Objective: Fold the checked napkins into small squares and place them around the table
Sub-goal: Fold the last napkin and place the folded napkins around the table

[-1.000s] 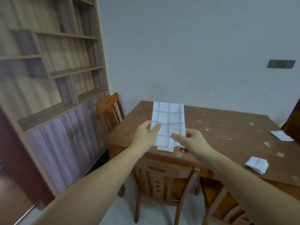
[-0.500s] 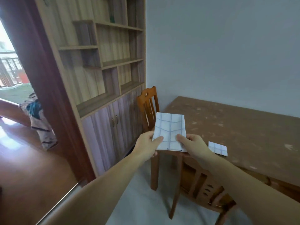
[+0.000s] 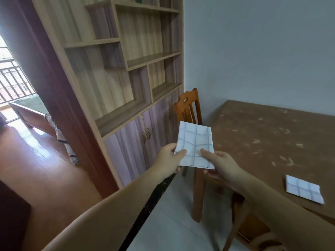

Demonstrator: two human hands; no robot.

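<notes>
I hold a white napkin with blue checks [image 3: 194, 145], folded to a squarish shape, in the air beside the left end of the brown table [image 3: 262, 134]. My left hand [image 3: 169, 159] pinches its lower left corner, thumb on top. My right hand [image 3: 222, 163] pinches its lower right part, thumb on the cloth. Another folded checked napkin [image 3: 303, 188] lies flat near the table's near edge, to the right.
A wooden chair [image 3: 188, 109] stands at the table's left end; another chair [image 3: 241, 220] is tucked under the near side below my right arm. A tall shelf unit with cupboard doors [image 3: 126, 87] lines the left wall. A doorway [image 3: 16, 98] opens at far left.
The napkin went from a long strip to a shorter squarish fold. My view swung left, away from the table, bringing the shelf unit and doorway into view. Both hands kept hold.
</notes>
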